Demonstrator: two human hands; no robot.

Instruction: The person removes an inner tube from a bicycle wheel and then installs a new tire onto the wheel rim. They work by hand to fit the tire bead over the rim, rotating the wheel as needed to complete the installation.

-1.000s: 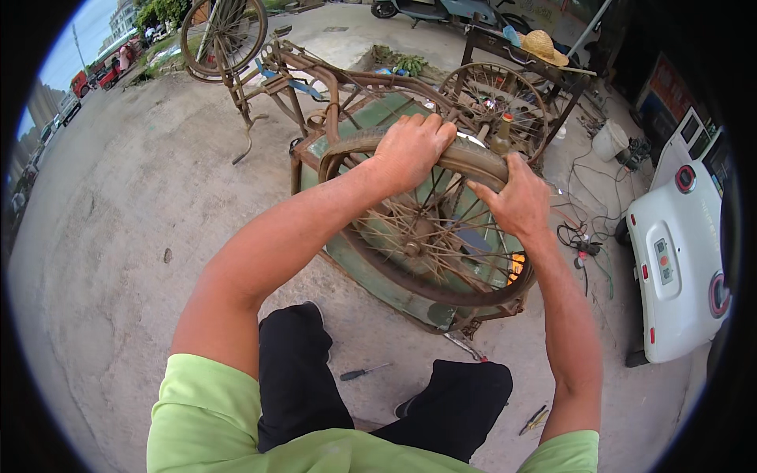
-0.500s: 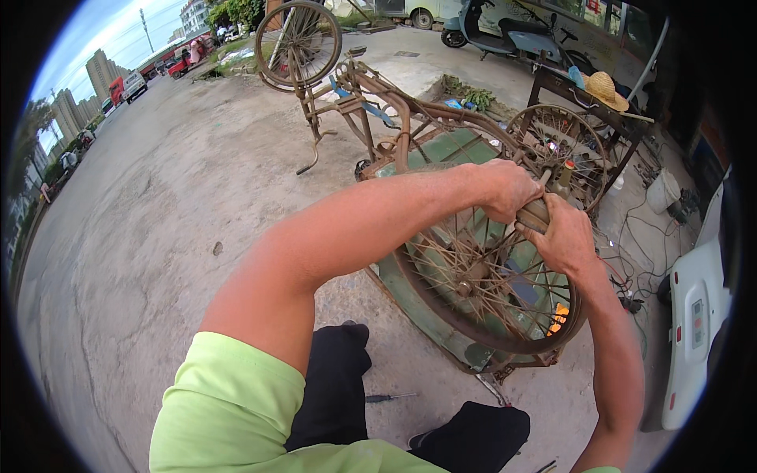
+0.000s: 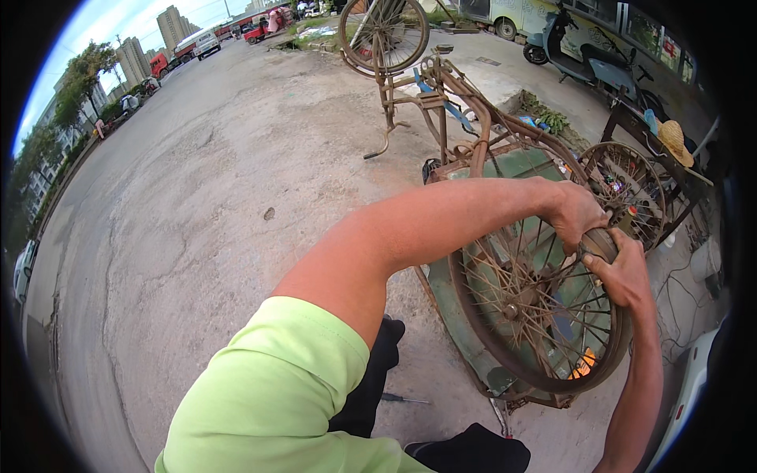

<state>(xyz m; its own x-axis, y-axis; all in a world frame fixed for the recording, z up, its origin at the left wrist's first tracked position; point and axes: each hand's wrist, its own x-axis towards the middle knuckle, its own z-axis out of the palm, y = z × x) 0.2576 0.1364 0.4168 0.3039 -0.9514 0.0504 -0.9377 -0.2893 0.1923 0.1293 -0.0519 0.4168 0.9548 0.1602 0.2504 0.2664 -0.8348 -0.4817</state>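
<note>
A rusty spoked wheel [image 3: 537, 383] stands tilted in front of me, with a worn brown tyre [image 3: 600, 243] around its rim. My left hand [image 3: 579, 213] is closed on the top of the tyre, its arm reaching across from the left. Close beside it, my right hand [image 3: 628, 270] grips the same stretch of tyre, thumb pressed on its near side. Both palms hide part of the tyre. Behind the wheel lies a green metal panel [image 3: 460, 341], joined to a rusty, overturned cycle frame [image 3: 480, 148].
Another spoked wheel [image 3: 597, 158] stands beyond my hands. A third wheel [image 3: 423, 43] rises at the far end. A screwdriver [image 3: 406, 399] lies on the concrete near my legs. At the right are a straw hat [image 3: 674, 143], a scooter [image 3: 585, 69] and a white vehicle [image 3: 688, 400].
The view has swung left, so the wheel, frame and hands now appear farther right and a little lower. Both hands remain gripping the tyre at the top of the wheel.
</note>
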